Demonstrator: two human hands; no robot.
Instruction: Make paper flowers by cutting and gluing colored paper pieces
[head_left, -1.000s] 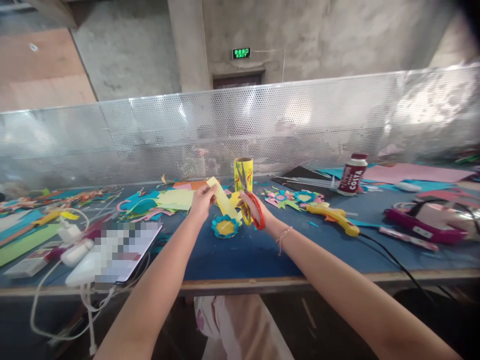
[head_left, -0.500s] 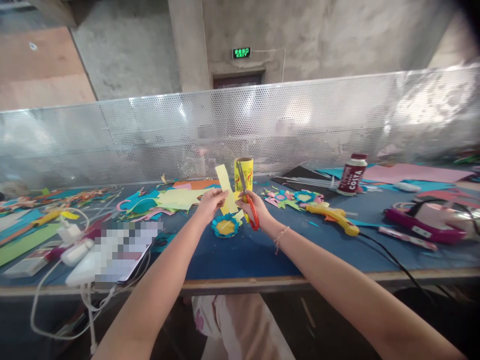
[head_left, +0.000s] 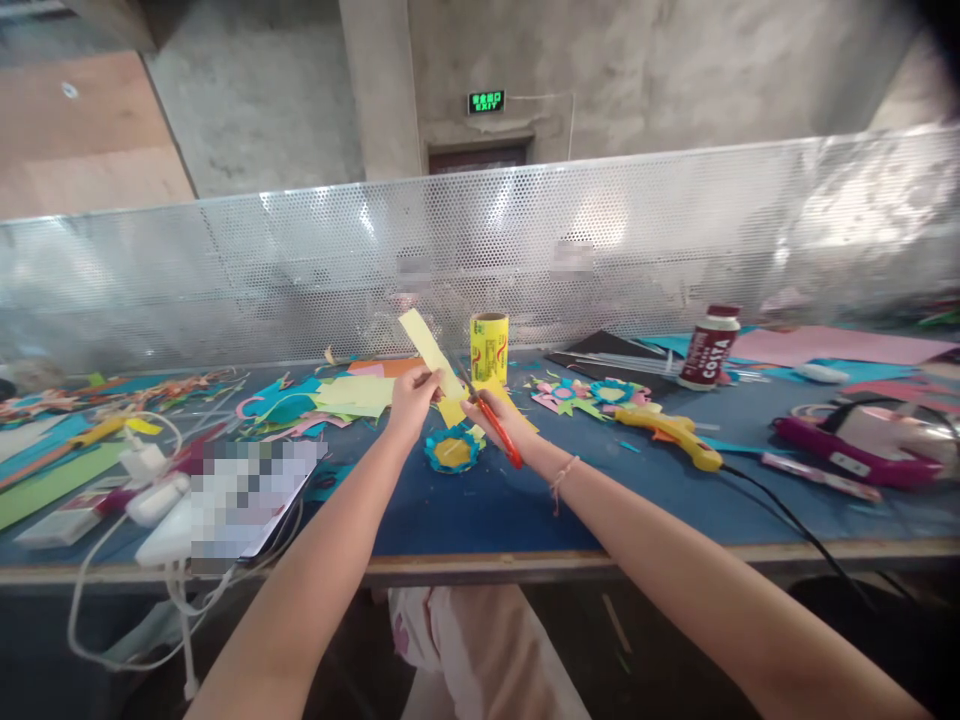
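Note:
Between its fingers my left hand [head_left: 417, 396] pinches a pale yellow paper strip [head_left: 424, 343], which tilts up to the left. Red-handled scissors [head_left: 499, 430] are gripped in my right hand [head_left: 504, 420], their blades pointing up and left beside the strip's lower end. Whether the blades touch the paper cannot be made out. Just below the hands lies a blue paper flower with a yellow centre [head_left: 453, 450]. Behind the hands stands a yellow roll [head_left: 490, 347].
Paper scraps [head_left: 360, 395] lie left of the hands, small paper flowers [head_left: 581, 393] to the right. Further right are a yellow glue gun [head_left: 675, 438] with a black cord, a dark red bottle [head_left: 707, 350] and a purple object [head_left: 855, 450]. White cables [head_left: 75, 600] hang at the left table edge.
The paper strip has tilted further left, and my left hand has shifted slightly left. The scissors have turned from nearly upright to slanting up and left.

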